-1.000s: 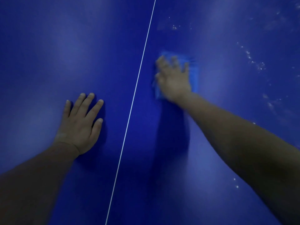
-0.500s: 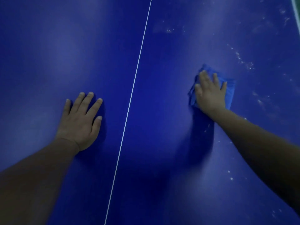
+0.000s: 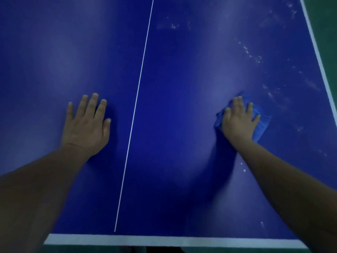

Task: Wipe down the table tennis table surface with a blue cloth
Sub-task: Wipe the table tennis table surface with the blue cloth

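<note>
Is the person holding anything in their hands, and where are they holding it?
The right hand presses flat on the middle of the blue cloth, fingers spread, not gripping. The left hand lies flat on the table, holding nothing.

Dark blue table tennis table top [image 3: 182, 88] looked smooth, hard, semi-matt with soft sheen, white painted lines; whitish dusty specks [image 3: 253, 53] dulled its right side. Crumpled blue cloth [image 3: 262, 123] looked soft, matt, creased.

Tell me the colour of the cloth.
Blue, a lighter blue than the table; head view, cloth.
</note>
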`<control>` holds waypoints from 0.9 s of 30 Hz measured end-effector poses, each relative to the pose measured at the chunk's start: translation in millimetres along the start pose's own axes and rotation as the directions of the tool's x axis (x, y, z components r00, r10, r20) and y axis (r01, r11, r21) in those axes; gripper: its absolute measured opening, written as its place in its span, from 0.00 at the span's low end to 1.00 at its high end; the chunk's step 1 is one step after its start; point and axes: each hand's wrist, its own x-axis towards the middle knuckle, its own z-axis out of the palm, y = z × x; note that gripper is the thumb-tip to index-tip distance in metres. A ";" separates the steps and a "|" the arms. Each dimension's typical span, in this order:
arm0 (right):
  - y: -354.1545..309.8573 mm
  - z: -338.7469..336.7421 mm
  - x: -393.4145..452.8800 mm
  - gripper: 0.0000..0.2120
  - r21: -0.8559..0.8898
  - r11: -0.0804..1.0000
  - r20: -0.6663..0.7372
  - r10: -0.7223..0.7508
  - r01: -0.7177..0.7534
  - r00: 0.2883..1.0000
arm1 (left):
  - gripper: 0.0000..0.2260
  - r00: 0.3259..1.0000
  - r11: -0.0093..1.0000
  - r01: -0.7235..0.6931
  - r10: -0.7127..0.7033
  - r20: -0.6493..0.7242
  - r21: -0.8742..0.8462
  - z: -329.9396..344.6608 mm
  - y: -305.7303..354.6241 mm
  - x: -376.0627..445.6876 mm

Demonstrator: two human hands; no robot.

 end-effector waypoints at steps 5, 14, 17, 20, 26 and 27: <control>-21.4 20.4 -158.2 0.25 -0.125 0.621 0.134 -0.762 0.774 0.634 | 0.29 0.996 0.983 -0.094 0.095 -0.005 -0.156 7.1 6.6 -61.2; -62.1 5.9 -39.4 0.26 -0.012 0.994 0.074 -0.110 0.111 0.991 | 0.29 0.999 0.986 0.005 0.001 0.038 -0.165 18.0 -16.7 -202.8; -108.5 21.6 -100.8 0.29 -0.070 0.905 0.106 -0.412 0.420 0.905 | 0.30 0.996 0.988 0.049 -0.038 0.078 -0.144 26.2 -24.1 -219.5; -94.8 27.6 -209.9 0.27 -0.058 0.462 0.237 -0.855 0.885 0.462 | 0.29 0.998 0.988 0.027 -0.017 0.066 -0.153 28.4 -24.3 -221.0; -9.1 16.9 -157.1 0.28 -0.168 0.575 0.198 -0.776 0.801 0.599 | 0.29 0.997 0.986 0.005 0.007 0.072 -0.166 28.4 -26.6 -221.2; -9.0 11.4 -136.7 0.28 -0.155 0.759 0.151 -0.614 0.632 0.775 | 0.29 0.997 0.987 0.004 0.007 0.071 -0.162 28.2 -26.4 -221.3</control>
